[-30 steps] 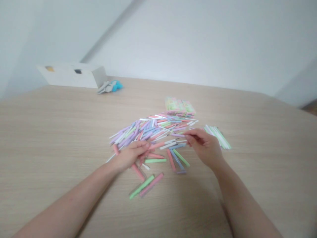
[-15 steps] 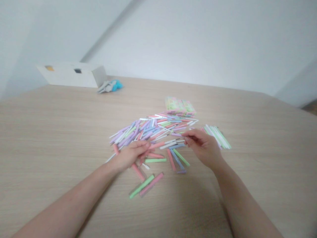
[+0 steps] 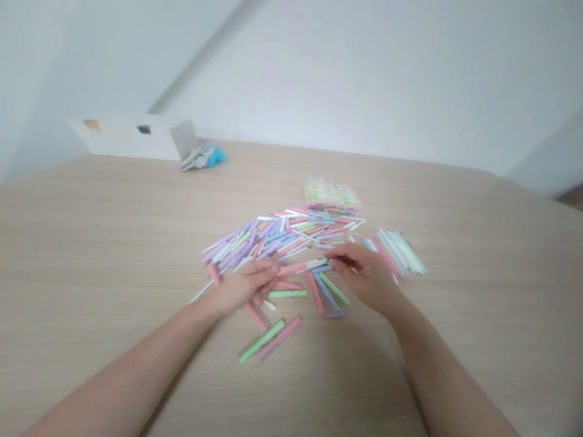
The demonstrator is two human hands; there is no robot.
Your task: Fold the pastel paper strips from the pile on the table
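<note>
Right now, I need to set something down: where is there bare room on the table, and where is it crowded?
The wooden table has bare room left of the pastel stick pile, and right of the small stick bundle. It is crowded between the left hand and right hand, and from there back to the green-and-pink packets.

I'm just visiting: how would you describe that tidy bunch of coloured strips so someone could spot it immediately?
On the wooden table, find the large jumbled heap of pastel strips. Just beyond the person's right hand, to the heap's right, lies the tidy bunch. Unlike the scattered strips nearby, its strips lie side by side, all running roughly the same way.
</note>
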